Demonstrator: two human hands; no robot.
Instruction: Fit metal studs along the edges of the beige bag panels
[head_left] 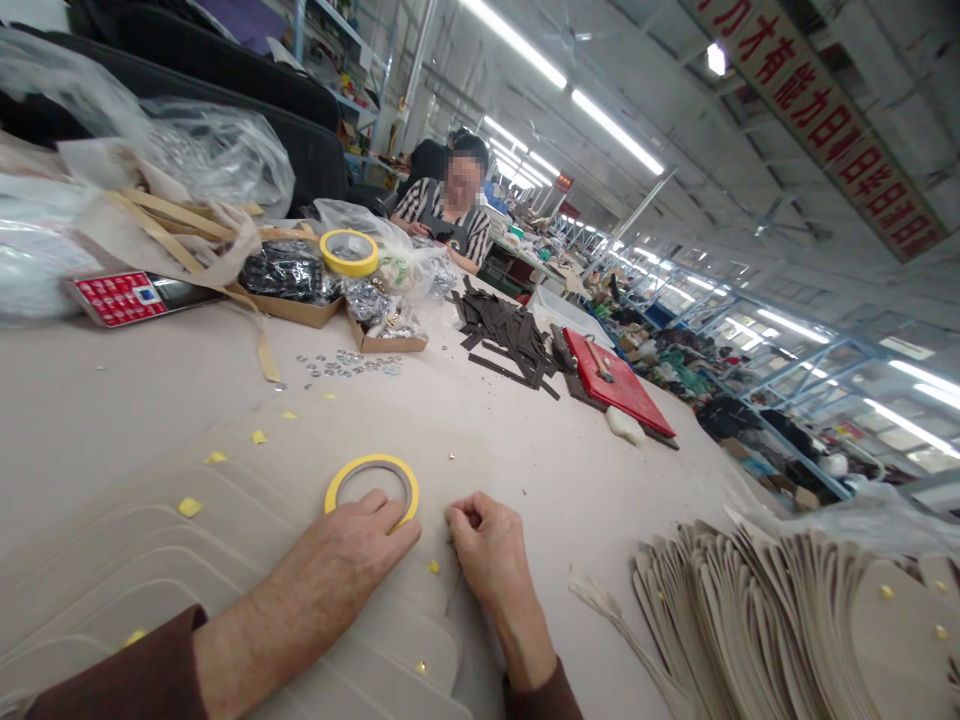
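My left hand (360,540) is closed on a roll of yellow tape (373,462), its fingers over the near rim. The roll lies flat on overlapping beige cut pieces (277,510) spread over the table. Small yellow tape bits (190,507) dot these pieces. To the right of the roll, my right hand (491,550) is pinched, thumb against curled fingers, near the right edge of the pieces. Whatever it may hold is hidden or too small to make out.
Upright beige pieces (735,620) are bunched at the right. Dark strips (510,335) and a red board (619,385) with a hammer (600,362) lie farther back. Metal rings (349,365), open boxes (386,342) and another tape roll (349,252) are at left. A person (450,215) sits beyond.
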